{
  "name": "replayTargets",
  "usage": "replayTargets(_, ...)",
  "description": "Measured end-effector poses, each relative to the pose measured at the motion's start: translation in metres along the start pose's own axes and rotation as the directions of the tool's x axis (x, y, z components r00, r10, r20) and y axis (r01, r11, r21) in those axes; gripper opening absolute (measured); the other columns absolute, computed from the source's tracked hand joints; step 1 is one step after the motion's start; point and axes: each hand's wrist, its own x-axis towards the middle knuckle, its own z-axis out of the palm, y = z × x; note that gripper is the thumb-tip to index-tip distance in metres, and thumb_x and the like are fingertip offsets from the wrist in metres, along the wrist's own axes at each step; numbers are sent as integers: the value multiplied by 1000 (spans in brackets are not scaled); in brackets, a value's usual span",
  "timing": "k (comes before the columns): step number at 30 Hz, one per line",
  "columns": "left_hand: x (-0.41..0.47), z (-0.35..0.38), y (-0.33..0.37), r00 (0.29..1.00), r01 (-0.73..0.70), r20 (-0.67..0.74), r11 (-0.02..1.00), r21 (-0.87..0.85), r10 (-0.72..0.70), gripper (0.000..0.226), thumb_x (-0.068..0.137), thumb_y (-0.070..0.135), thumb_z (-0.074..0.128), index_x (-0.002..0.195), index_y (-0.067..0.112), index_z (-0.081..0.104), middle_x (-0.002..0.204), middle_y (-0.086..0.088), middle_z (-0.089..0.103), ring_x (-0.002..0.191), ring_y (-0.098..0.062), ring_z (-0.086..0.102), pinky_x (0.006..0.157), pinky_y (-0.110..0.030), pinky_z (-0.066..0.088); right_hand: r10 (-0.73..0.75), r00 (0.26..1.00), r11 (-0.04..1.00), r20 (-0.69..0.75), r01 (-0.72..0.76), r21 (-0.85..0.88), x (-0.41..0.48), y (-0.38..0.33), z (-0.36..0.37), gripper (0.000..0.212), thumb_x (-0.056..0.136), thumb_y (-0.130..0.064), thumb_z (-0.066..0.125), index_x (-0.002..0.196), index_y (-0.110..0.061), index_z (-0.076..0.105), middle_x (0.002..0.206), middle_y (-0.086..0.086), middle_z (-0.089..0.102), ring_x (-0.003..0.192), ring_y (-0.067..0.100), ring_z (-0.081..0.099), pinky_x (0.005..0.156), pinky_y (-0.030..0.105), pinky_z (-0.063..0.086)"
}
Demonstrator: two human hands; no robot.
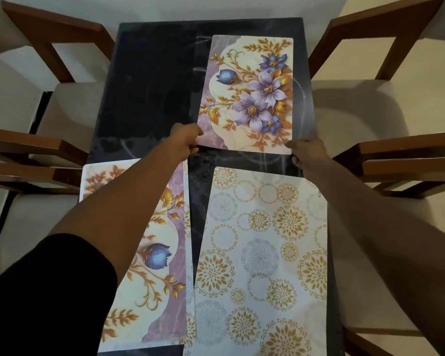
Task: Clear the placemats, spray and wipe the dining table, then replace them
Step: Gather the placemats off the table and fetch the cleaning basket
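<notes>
On glossy table (149, 80), hands (188, 140) (307, 152) pinch far rectangular placemat (252, 93).

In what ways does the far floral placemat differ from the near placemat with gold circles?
The far floral placemat shows purple and blue flowers; the gold-circle placemat shows round gold and grey medallions. The left hand and right hand hold the floral placemat's near corners; no hand touches the gold-circle placemat. Both are rectangular with rounded corners and lie on the dark table.

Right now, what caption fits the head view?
Left hand and right hand hold the far flowered placemat on the table.
</notes>
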Motion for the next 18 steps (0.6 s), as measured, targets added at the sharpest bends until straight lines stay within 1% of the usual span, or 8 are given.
replayTargets(2, 1, 1, 1, 1000, -16, 6, 1000, 10, 16, 26, 98, 15, 68, 122, 6, 63, 102, -11, 58, 79, -16, 55, 61, -28, 54, 27, 999, 1000, 37, -27, -6, 1, 1, 2, 17, 91, -12, 79, 87, -15, 62, 79, 3, 55, 61, 12, 43, 56, 27, 37)
replayTargets(4, -3, 3, 4, 999, -47, 23, 998, -42, 48, 4, 98, 9, 69, 102, 8, 67, 93, -11, 61, 71, -15, 57, 56, -26, 54, 23, 999, 999, 34, -22, -37, 2, 4, 3, 16, 91, -16, 79, 86, -17, 64, 81, 2, 57, 63, 12, 45, 57, 27, 39)
replayTargets(5, -7, 3, 6, 997, -49, 52, 994, -95, 54, 3, 98, 6, 69, 99, 7, 67, 93, -13, 63, 72, -17, 60, 56, -26, 57, 4, 1000, 999, 15, -4, -49, 2, 6, 2, 14, 92, -17, 78, 87, -17, 65, 81, 0, 59, 66, 12, 48, 58, 26, 41)
replayTargets(8, -25, -12, 9, 983, -31, 167, 971, -238, 73, 15, 97, -1, 67, 112, 0, 67, 102, -17, 68, 85, -24, 68, 64, -30, 64, -73, 994, 997, -84, 72, -17, -3, 12, 1, 8, 92, -22, 77, 91, -17, 71, 83, 0, 61, 76, 18, 55, 68, 30, 47)
replayTargets(10, -42, -32, 6, 971, -27, 222, 963, -269, 89, 16, 98, -2, 65, 113, -4, 68, 103, -17, 69, 85, -25, 69, 69, -31, 64, -53, 994, 998, -94, 56, 34, -11, 14, 0, 14, 91, -28, 78, 94, -16, 72, 85, 1, 64, 78, 21, 59, 68, 32, 52)
replayTargets(14, -73, -92, -28, 952, -12, 293, 969, -249, 87, 5, 95, -1, 67, 96, 1, 71, 95, -13, 71, 82, -21, 72, 67, -29, 64, 45, 994, 984, 102, -62, 166, -38, 20, 8, 12, 96, -24, 74, 99, -13, 77, 76, 1, 76, 64, 17, 71, 69, 35, 62)
replayTargets(16, -83, -126, -58, 950, 26, 309, 978, -209, 41, 6, 93, 0, 70, 99, 0, 71, 99, -16, 71, 86, -24, 72, 66, -29, 64, 46, 987, 983, 157, -72, 166, -59, 31, 18, 15, 100, -13, 65, 111, -6, 74, 76, 3, 77, 59, 15, 72, 64, 35, 62)
replayTargets(18, -92, -159, -89, 952, 37, 307, 984, -176, 19, 22, 90, -5, 72, 112, -2, 70, 104, -21, 71, 86, -28, 72, 66, -31, 65, 17, 984, 987, 180, -44, 151, -83, 47, 30, 15, 98, -2, 62, 110, -4, 72, 88, 10, 77, 64, 18, 74, 65, 36, 60)
